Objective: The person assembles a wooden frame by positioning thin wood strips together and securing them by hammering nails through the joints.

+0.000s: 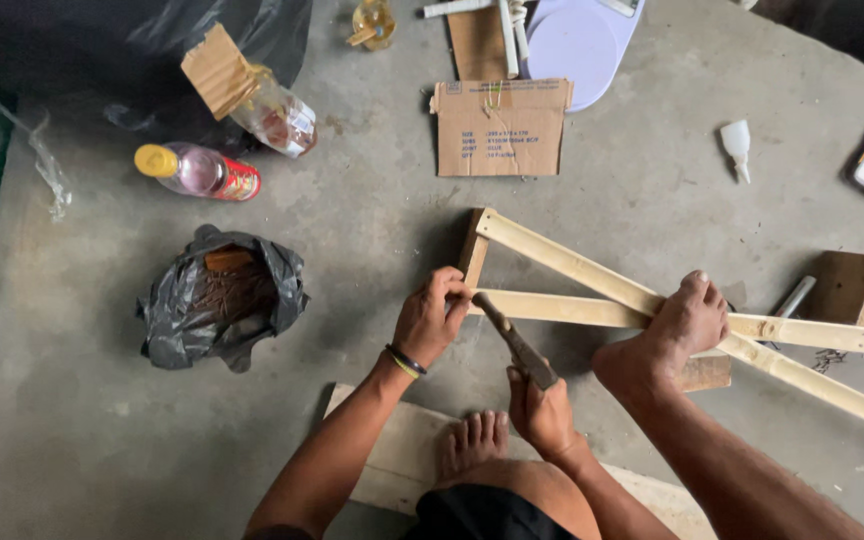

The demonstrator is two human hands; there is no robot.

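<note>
Two pale wooden slats (572,265) cross on the concrete floor and meet a short dark upright piece (474,250) at their left end. My left hand (430,318) is curled around the lower slat's left end (552,308), fingertips pinched at the joint; anything between them is too small to see. A hammer (517,345) is gripped in my right hand (542,410), with its head right beside the left fingertips. My bare foot (677,330) presses down on the slats where they cross. My other foot (472,440) rests on a plank.
A black plastic bag (222,300) of rusty nails lies open to the left. Two bottles (202,170) lie behind it, with a cardboard piece (500,125) and a white squeeze bottle (737,145) farther back. A wooden block (847,285) is at right, and a flat plank (392,460) lies under me.
</note>
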